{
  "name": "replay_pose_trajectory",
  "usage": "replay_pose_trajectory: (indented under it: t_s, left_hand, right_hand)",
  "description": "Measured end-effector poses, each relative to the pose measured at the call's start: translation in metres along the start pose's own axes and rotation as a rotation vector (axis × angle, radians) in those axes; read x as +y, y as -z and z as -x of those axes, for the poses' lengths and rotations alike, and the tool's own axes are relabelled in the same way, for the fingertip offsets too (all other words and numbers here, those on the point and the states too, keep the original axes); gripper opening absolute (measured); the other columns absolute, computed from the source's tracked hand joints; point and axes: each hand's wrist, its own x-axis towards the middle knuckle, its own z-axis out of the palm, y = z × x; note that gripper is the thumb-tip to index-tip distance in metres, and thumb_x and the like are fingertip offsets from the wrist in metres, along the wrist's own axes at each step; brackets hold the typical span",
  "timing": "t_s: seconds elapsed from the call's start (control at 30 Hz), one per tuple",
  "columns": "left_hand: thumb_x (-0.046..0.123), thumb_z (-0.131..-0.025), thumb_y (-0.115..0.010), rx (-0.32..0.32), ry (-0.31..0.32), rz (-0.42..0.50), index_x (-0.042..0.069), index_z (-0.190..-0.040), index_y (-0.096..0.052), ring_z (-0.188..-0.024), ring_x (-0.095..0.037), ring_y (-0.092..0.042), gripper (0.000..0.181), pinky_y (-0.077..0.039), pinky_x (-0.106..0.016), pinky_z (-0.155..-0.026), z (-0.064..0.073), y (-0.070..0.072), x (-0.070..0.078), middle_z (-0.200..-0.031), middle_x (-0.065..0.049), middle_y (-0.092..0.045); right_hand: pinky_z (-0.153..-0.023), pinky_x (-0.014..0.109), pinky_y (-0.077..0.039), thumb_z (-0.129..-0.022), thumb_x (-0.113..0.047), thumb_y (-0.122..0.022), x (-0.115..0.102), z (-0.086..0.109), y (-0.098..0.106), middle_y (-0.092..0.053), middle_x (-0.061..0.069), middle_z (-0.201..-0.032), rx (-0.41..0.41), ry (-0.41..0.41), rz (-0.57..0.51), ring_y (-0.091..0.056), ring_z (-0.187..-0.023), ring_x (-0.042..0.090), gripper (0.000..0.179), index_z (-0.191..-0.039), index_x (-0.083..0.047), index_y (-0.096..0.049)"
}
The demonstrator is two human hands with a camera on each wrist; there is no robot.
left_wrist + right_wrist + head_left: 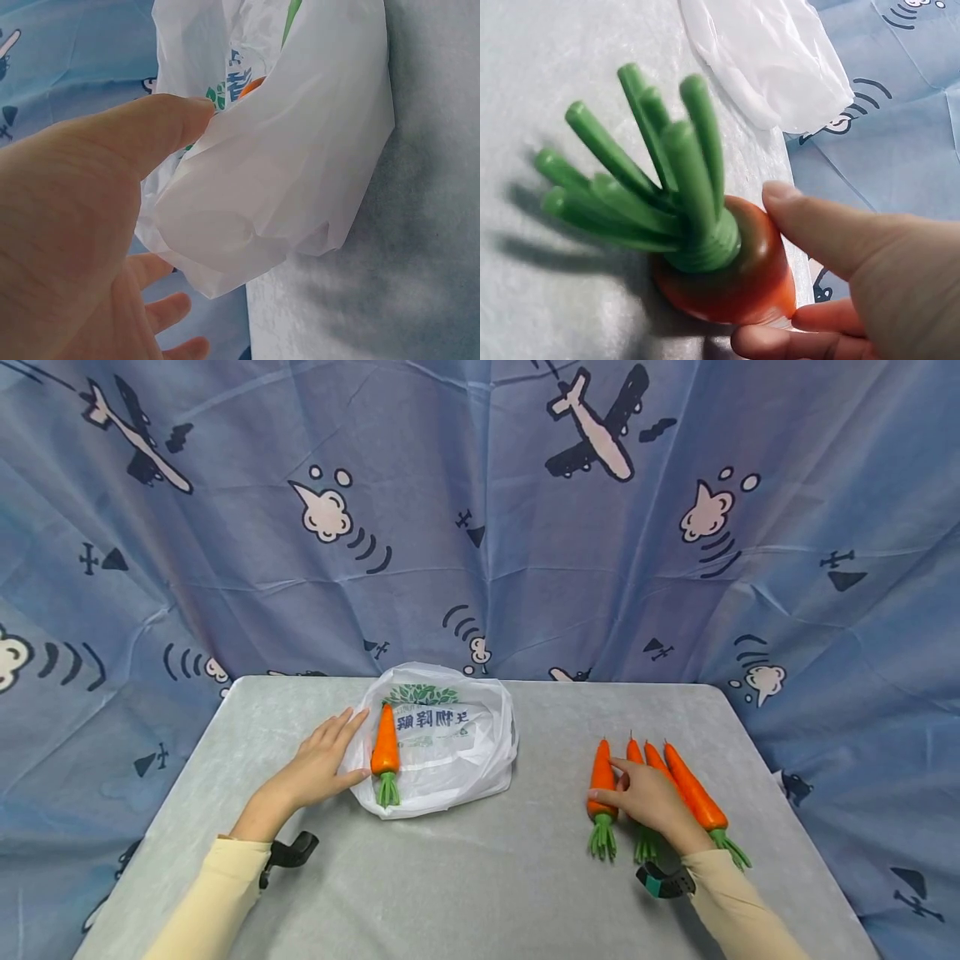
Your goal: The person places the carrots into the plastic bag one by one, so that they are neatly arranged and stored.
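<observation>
A white plastic bag (pixel 450 777) with green and blue print lies at the table's back, left of centre. One orange carrot (pixel 386 739) with green stalks rests in its mouth, mostly hidden in the left wrist view. My left hand (pixel 318 764) touches the bag's left side, fingers spread and fairly straight, the thumb (pixel 172 124) at the rim. To the right, my right hand (pixel 648 793) holds another carrot (pixel 735 292) between thumb and fingers, its stalks towards me and its tip pointing away. This carrot appears to lie on the table.
Three more carrots lie beside and partly beneath my right hand, the rightmost carrot (pixel 693 789) slanting outward. The grey table (pixel 465 885) ends at a blue printed curtain (pixel 480 527). A strip of bare tabletop separates the bag from the carrots.
</observation>
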Motion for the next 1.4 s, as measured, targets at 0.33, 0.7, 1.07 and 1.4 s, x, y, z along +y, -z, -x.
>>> replay_pose_trajectory:
  t_s: [0.33,0.7,1.07,1.4]
  left_hand:
    - [0.035,-0.092,-0.067,-0.003,0.000,0.002,0.014,-0.160,-0.014,-0.146,-0.053,-0.020,0.089,-0.020,-0.073,-0.115,0.000,0.000,-0.001,-0.165,-0.023,-0.013]
    - [0.036,-0.091,-0.068,0.026,-0.018,0.016,0.013,-0.159,-0.016,-0.144,-0.055,-0.023,0.088,-0.021,-0.074,-0.113,0.001,-0.002,-0.003,-0.164,-0.025,-0.016]
    - [0.036,-0.092,-0.067,0.011,-0.005,0.010,0.015,-0.160,-0.014,-0.146,-0.052,-0.021,0.089,-0.021,-0.073,-0.114,0.001,-0.002,-0.004,-0.164,-0.024,-0.015]
    - [0.035,-0.093,-0.067,0.007,0.003,0.004,0.014,-0.160,-0.015,-0.146,-0.052,-0.022,0.087,-0.021,-0.072,-0.115,0.002,-0.001,-0.003,-0.164,-0.024,-0.016]
  right_hand:
    - [-0.048,0.023,-0.029,-0.082,-0.054,-0.074,-0.010,-0.003,-0.014,-0.052,-0.002,-0.066,-0.013,0.034,0.047,-0.042,-0.052,0.012,0.086,-0.147,-0.006,-0.047]
    - [-0.051,0.024,-0.035,-0.081,-0.061,-0.071,-0.013,-0.003,-0.022,-0.057,-0.004,-0.066,0.030,0.066,0.112,-0.046,-0.054,0.010,0.083,-0.143,-0.009,-0.052]
    - [-0.047,0.023,-0.030,-0.083,-0.050,-0.074,-0.016,-0.004,-0.031,-0.049,-0.005,-0.060,0.048,0.119,0.077,-0.039,-0.049,0.010,0.072,-0.142,-0.014,-0.054]
    - [-0.048,0.022,-0.028,-0.083,-0.041,-0.077,-0.022,-0.007,-0.033,-0.048,-0.001,-0.062,0.096,0.073,-0.043,-0.037,-0.050,0.012,0.070,-0.142,-0.011,-0.054]
